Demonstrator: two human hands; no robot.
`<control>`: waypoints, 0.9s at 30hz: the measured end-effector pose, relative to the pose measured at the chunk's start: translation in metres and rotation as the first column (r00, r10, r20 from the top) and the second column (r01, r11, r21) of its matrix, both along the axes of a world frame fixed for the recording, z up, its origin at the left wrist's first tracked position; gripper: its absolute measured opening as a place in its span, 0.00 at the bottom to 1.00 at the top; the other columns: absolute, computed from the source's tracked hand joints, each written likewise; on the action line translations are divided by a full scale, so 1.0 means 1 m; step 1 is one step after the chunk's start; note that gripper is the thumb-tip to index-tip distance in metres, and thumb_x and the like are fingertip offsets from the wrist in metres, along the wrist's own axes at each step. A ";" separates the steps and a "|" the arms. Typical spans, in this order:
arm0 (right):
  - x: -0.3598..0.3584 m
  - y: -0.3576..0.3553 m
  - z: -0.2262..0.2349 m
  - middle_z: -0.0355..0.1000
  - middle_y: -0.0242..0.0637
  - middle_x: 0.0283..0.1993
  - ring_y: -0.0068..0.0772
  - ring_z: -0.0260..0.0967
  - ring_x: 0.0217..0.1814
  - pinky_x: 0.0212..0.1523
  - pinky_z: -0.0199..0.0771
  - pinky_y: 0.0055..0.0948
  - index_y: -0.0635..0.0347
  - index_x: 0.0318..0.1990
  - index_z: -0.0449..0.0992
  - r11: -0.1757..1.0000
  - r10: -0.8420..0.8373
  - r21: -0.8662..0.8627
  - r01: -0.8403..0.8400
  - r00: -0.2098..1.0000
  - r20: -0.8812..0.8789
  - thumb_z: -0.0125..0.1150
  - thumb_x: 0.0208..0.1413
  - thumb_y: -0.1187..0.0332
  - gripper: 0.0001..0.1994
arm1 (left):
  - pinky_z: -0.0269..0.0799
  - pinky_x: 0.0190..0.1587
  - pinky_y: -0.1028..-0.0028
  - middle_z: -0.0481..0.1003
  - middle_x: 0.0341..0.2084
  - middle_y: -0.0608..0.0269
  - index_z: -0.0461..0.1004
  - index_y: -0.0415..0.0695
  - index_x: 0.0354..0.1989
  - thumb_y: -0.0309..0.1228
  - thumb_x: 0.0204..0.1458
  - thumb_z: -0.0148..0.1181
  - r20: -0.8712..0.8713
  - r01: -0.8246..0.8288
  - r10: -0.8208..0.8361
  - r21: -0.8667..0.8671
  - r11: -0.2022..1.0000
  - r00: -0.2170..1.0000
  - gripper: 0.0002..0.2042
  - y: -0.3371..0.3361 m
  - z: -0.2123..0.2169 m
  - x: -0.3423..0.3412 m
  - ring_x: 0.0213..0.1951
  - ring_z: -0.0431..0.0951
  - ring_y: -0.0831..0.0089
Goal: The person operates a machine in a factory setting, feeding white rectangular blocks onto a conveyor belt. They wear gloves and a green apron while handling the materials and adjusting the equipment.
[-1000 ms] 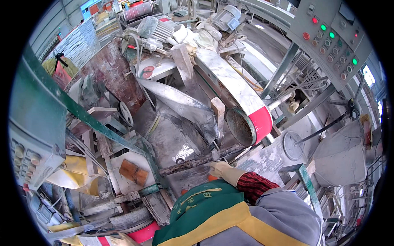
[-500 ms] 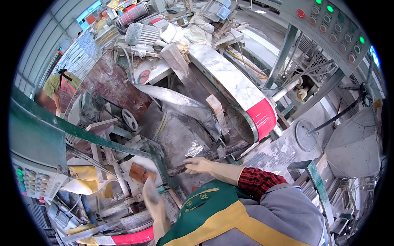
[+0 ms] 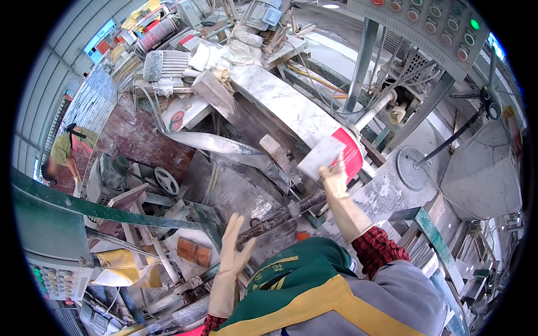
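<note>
Both my hands wear cream gloves. My right hand [image 3: 336,182] is stretched forward and grips the near edge of a pale rectangular stone tile [image 3: 320,157]. This tile is at the rounded red end [image 3: 352,150] of a long white-topped conveyor [image 3: 280,95]; whether it rests on the conveyor or is just above it, I cannot tell. My left hand [image 3: 232,252] is raised in front of me with fingers apart and nothing in it. Nearest to it is a dusty dark bar [image 3: 280,218], and a brown block [image 3: 194,252] lies to its left.
A green rail [image 3: 112,207] crosses the left side. Button panels stand at upper right [image 3: 426,28] and lower left [image 3: 56,277]. A fan [image 3: 491,103] on a round base is at right. Another person [image 3: 70,148] bends over at far left. A handwheel [image 3: 166,182] sits left of centre.
My right hand has moved forward and right, and the pale tile now shows in it. My left hand has risen and its fingers have spread. The view has shifted slightly.
</note>
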State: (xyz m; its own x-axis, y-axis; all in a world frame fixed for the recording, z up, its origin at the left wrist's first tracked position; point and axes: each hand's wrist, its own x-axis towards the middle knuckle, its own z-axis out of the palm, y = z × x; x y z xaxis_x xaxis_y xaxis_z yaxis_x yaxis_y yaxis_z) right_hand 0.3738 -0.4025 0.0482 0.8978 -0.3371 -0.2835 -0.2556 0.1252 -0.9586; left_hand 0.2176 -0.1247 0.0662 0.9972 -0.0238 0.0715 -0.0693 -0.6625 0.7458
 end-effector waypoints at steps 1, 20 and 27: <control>0.013 -0.017 -0.018 0.67 0.47 0.55 0.30 0.69 0.48 0.38 0.73 0.19 0.61 0.69 0.42 0.999 -0.043 -0.010 0.043 0.999 -0.006 0.54 0.45 0.83 0.42 | 0.57 0.62 0.68 0.59 0.61 0.45 0.62 0.40 0.60 0.24 0.43 0.65 -0.039 -0.060 0.059 -0.020 0.998 0.997 0.32 0.013 -0.016 -0.010 0.62 0.61 0.54; 0.068 -0.053 -0.060 0.71 0.42 0.22 0.34 0.67 0.14 0.15 0.69 0.33 0.60 0.68 0.24 0.943 0.093 -0.286 -0.171 0.959 -0.267 0.54 0.52 0.65 0.46 | 0.58 0.61 0.67 0.59 0.62 0.57 0.56 0.49 0.65 0.21 0.52 0.56 -0.423 -0.561 0.445 -0.203 0.802 0.789 0.30 0.073 -0.061 -0.110 0.63 0.60 0.62; 0.084 -0.055 -0.071 0.73 0.42 0.22 0.34 0.70 0.17 0.18 0.71 0.33 0.58 0.67 0.41 0.844 0.173 -0.414 -0.342 0.903 -0.394 0.51 0.53 0.61 0.37 | 0.56 0.62 0.68 0.59 0.62 0.56 0.56 0.46 0.65 0.19 0.51 0.56 -0.362 -0.502 0.406 -0.230 0.834 0.839 0.30 0.097 -0.072 -0.111 0.62 0.60 0.62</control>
